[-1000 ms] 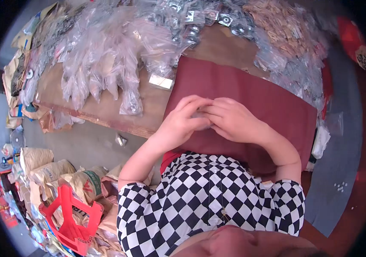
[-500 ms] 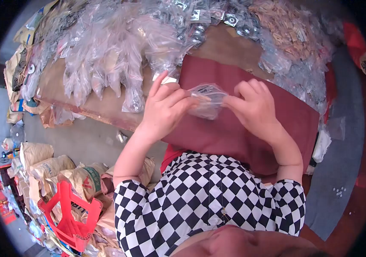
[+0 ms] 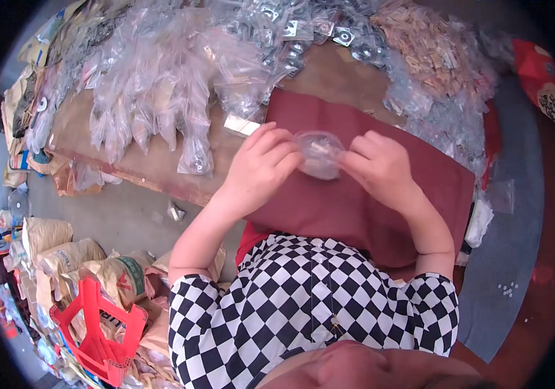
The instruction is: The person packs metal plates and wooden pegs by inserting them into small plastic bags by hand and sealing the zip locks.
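A small clear plastic bag (image 3: 320,154) is stretched between my two hands above the dark red cloth (image 3: 361,201). My left hand (image 3: 263,165) pinches one side of it, fingers bent together. On the other side, my right hand (image 3: 380,165) grips the bag's edge between thumb and fingers. Small items seem to lie inside the bag, but blur hides what they are. Just beyond my left hand, a white rectangular piece (image 3: 241,125) rests on the brown table (image 3: 160,170).
Piled clear bags (image 3: 154,84) cover the table's far left, with bags of metal parts (image 3: 342,35) behind. Brownish packets (image 3: 426,48) lie at far right. Paper sacks (image 3: 121,275) and a red stool (image 3: 99,337) stand lower left. Grey cloth (image 3: 511,259) hangs at right.
The hands were together over the cloth, then moved apart with the bag between them. Since half a second ago, the bag has been turned or spread, and the left fingers have closed in more.
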Demonstrator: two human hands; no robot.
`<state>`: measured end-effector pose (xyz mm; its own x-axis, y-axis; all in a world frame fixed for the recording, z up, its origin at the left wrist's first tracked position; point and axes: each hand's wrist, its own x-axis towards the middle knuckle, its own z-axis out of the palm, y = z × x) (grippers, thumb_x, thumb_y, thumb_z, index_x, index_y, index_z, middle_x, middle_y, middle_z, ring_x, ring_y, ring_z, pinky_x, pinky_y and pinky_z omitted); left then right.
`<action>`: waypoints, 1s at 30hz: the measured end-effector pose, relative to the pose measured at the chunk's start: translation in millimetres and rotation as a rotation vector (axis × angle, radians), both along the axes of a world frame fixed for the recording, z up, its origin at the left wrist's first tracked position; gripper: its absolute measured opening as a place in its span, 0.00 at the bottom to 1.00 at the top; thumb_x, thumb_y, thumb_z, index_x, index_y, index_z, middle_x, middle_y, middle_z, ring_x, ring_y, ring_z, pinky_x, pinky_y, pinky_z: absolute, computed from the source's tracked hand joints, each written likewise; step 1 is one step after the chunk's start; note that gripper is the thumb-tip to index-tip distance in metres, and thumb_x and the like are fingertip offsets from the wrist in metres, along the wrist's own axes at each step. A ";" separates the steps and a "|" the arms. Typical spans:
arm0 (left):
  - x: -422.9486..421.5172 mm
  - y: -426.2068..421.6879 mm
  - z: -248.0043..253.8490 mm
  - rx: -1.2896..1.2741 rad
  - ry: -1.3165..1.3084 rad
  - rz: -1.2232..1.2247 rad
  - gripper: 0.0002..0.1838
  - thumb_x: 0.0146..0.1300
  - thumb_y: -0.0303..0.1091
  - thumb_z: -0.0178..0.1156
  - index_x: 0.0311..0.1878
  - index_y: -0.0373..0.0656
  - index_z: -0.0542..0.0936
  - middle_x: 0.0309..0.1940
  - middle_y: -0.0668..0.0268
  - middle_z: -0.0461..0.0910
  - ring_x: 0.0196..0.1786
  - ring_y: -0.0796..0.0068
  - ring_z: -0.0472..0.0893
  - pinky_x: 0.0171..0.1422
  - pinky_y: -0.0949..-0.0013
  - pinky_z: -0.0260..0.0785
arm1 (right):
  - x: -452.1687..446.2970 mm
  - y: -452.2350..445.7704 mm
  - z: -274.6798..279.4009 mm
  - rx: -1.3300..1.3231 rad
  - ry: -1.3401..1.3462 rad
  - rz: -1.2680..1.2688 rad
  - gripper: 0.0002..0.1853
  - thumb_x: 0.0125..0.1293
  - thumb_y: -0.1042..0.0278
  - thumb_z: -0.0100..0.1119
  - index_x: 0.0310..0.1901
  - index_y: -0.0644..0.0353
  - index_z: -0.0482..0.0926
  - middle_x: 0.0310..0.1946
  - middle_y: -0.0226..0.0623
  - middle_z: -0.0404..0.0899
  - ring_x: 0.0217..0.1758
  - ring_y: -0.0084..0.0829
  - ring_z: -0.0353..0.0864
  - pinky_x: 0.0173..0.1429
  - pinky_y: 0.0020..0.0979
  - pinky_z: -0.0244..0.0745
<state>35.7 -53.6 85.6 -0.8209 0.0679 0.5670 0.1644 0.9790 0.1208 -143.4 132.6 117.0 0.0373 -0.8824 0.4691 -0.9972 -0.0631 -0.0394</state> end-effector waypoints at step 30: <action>-21.3 41.6 -13.9 0.059 -0.258 0.018 0.15 0.54 0.38 0.68 0.45 0.50 0.83 0.42 0.73 0.78 0.61 0.65 0.73 0.74 0.21 0.34 | 3.6 29.7 -8.3 -0.009 -0.110 0.004 0.08 0.53 0.71 0.64 0.37 0.54 0.83 0.34 0.31 0.85 0.32 0.31 0.85 0.33 0.32 0.77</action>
<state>14.4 -12.0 71.7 -0.9398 0.0247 0.3408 0.1029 0.9715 0.2135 -139.8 162.3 108.6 -0.0108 -0.8778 0.4788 -0.9867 -0.0684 -0.1477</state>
